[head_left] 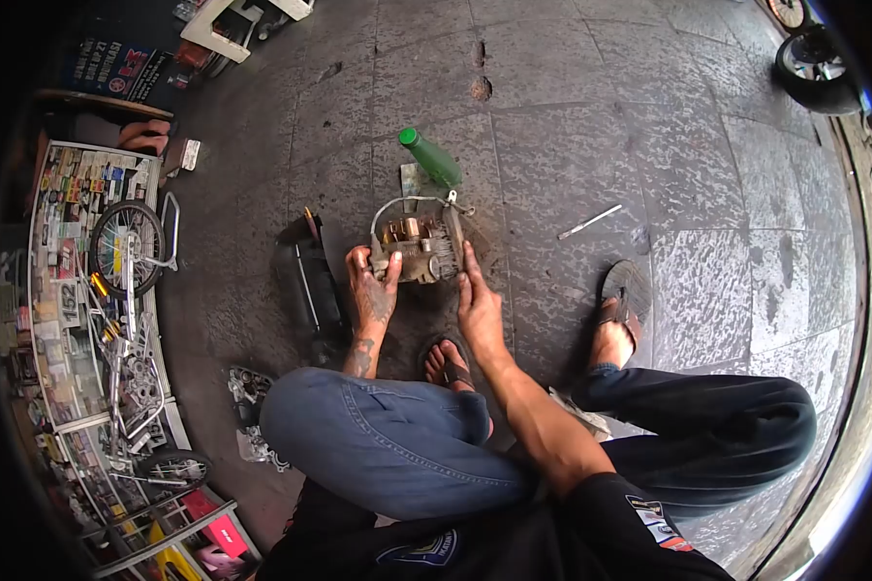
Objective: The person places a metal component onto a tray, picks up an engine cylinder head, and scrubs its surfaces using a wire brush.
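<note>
Metal engine part (pixel 417 259), held at opposite sides by left hand (pixel 370 296) and right hand (pixel 480 306). Green bottle (pixel 433 161), just beyond. Black container (pixel 288 281), near left hand. Pale rod (pixel 589 222), on floor.

Head camera: worn on the head, looked forward and steeply down.
Shirt (pixel 543 542): showed nearest the lens, along the bottom edge.
Left hand (pixel 371 295), right hand (pixel 480 315): viewed from above and behind, near mid-frame, farther off than the shirt.
Paved floor (pixel 572 145): stretched away toward the top.
Frame corners: darkened, rounded, wide-angle.
</note>
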A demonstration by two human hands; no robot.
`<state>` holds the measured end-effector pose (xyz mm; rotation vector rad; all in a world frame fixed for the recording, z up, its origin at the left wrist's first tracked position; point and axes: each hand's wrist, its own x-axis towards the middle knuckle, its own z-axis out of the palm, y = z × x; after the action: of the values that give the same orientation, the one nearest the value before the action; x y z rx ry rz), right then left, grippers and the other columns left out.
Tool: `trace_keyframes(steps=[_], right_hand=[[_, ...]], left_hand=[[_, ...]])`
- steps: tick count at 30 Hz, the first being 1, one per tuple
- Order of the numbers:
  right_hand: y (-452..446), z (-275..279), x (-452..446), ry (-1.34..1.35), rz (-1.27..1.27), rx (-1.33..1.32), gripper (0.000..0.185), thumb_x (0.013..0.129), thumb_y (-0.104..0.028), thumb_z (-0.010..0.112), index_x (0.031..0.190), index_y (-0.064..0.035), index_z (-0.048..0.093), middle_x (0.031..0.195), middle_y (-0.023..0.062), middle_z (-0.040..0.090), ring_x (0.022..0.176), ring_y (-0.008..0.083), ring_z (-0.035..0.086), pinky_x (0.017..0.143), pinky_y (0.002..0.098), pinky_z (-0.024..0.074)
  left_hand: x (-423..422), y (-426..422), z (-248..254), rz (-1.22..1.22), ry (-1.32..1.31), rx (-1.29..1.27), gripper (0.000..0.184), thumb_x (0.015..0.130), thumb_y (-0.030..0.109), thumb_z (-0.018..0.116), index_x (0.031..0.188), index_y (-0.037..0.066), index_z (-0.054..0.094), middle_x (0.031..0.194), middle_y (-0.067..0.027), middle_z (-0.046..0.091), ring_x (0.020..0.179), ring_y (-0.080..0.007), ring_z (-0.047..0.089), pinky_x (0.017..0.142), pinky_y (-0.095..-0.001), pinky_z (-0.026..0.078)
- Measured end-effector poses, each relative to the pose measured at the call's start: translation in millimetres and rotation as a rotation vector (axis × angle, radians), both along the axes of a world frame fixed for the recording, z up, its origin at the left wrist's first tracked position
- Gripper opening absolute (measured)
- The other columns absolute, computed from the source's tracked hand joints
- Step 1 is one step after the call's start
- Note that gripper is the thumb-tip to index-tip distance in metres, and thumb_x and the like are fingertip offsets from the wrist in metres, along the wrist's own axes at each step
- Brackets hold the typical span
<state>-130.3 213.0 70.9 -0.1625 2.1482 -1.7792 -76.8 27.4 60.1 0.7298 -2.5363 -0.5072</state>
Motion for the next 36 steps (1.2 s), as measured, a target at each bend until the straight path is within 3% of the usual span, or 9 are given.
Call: trace_keyframes(steps=[2, 10, 12, 18, 19, 22, 26, 28, 36], right_hand=[[4, -7, -21, -0.127, 0.041, 0.091, 0.045, 0.101, -0.021, 0.049, 0.145, -0.0259, 0.042, 0.115, 0.0277, 0.060, 0.107, 0.0402, 0.062, 0.086, 0.0419, 0.0521], [17, -5, -23, -0.105, 0.006, 0.020, 0.047, 0.100, -0.018, 0.048, 0.146, -0.0255, 0.041, 0.129, 0.0199, 0.057, 0.119, 0.0359, 0.055, 0.095, 0.0402, 0.0484], [26, -29, -24, 0.017, -0.093, 0.087, 0.049, 0.099, -0.018, 0.053, 0.145, -0.0285, 0.042, 0.104, 0.0289, 0.064, 0.092, 0.0398, 0.067, 0.074, 0.0430, 0.0527], [36, 14, -41, 0.215, -0.015, 0.068, 0.052, 0.096, -0.008, 0.051, 0.146, -0.0188, 0.042, 0.117, 0.0265, 0.062, 0.101, 0.0403, 0.064, 0.083, 0.0433, 0.0509], [33, 24, -42, 0.263, 0.022, 0.034, 0.053, 0.095, -0.006, 0.051, 0.146, -0.0169, 0.041, 0.117, 0.0260, 0.062, 0.101, 0.0408, 0.064, 0.083, 0.0435, 0.0511], [31, 53, -35, 0.331, 0.209, 0.031, 0.056, 0.093, -0.004, 0.053, 0.147, -0.0149, 0.040, 0.102, 0.0275, 0.064, 0.093, 0.0421, 0.065, 0.079, 0.0454, 0.0512], [32, 59, -13, 0.342, 0.505, 0.170, 0.058, 0.092, -0.005, 0.054, 0.147, -0.0165, 0.039, 0.093, 0.0295, 0.062, 0.085, 0.0452, 0.064, 0.074, 0.0495, 0.0508], [25, 49, -8, 0.375, 0.624, 0.279, 0.056, 0.092, -0.005, 0.053, 0.146, -0.0164, 0.041, 0.082, 0.0308, 0.062, 0.074, 0.0478, 0.062, 0.067, 0.0524, 0.0488], [-29, 34, -18, 0.361, 0.644, 0.415, 0.069, 0.088, -0.001, 0.048, 0.151, -0.0231, 0.030, 0.083, 0.0321, 0.063, 0.080, 0.0474, 0.064, 0.073, 0.0544, 0.0490]], left_hand=[[-3, 9, 12, 0.072, -0.038, 0.295, 0.049, 0.088, 0.042, 0.068, 0.109, 0.002, 0.047, 0.099, -0.0199, 0.061, 0.089, -0.0350, 0.061, 0.080, -0.0439, 0.047], [-4, -4, 5, 0.056, 0.021, 0.295, 0.054, 0.083, 0.041, 0.072, 0.118, 0.007, 0.050, 0.092, -0.0138, 0.071, 0.086, -0.0276, 0.070, 0.076, -0.0377, 0.053], [-8, 7, 16, 0.108, -0.011, 0.309, 0.055, 0.082, 0.043, 0.072, 0.118, 0.008, 0.051, 0.093, -0.0146, 0.071, 0.086, -0.0297, 0.070, 0.075, -0.0396, 0.054], [-1, 37, 47, 0.156, -0.093, 0.525, 0.073, 0.077, 0.041, 0.080, 0.130, 0.011, 0.039, 0.105, -0.0197, 0.067, 0.090, -0.0317, 0.069, 0.082, -0.0410, 0.054], [8, 32, 34, 0.110, -0.121, 0.483, 0.082, 0.078, 0.035, 0.080, 0.137, 0.009, 0.030, 0.128, -0.0248, 0.052, 0.106, -0.0315, 0.063, 0.085, -0.0405, 0.054], [28, 27, -7, 0.120, 0.086, 0.689, 0.099, 0.073, 0.020, 0.085, 0.143, 0.010, 0.015, 0.135, -0.0268, 0.035, 0.119, -0.0367, 0.051, 0.094, -0.0419, 0.051], [25, 34, 18, 0.129, 0.145, 0.915, 0.094, 0.073, 0.025, 0.084, 0.142, 0.003, 0.024, 0.130, -0.0232, 0.045, 0.126, -0.0345, 0.046, 0.103, -0.0456, 0.042], [33, 22, 6, 0.056, -0.308, 0.332, 0.079, 0.072, 0.021, 0.080, 0.134, -0.003, 0.037, 0.125, -0.0234, 0.050, 0.122, -0.0392, 0.046, 0.104, -0.0466, 0.039], [37, 7, -34, -0.064, -0.291, 0.082, 0.054, 0.079, 0.017, 0.068, 0.124, -0.006, 0.049, 0.121, -0.0242, 0.055, 0.117, -0.0402, 0.049, 0.106, -0.0453, 0.035]])
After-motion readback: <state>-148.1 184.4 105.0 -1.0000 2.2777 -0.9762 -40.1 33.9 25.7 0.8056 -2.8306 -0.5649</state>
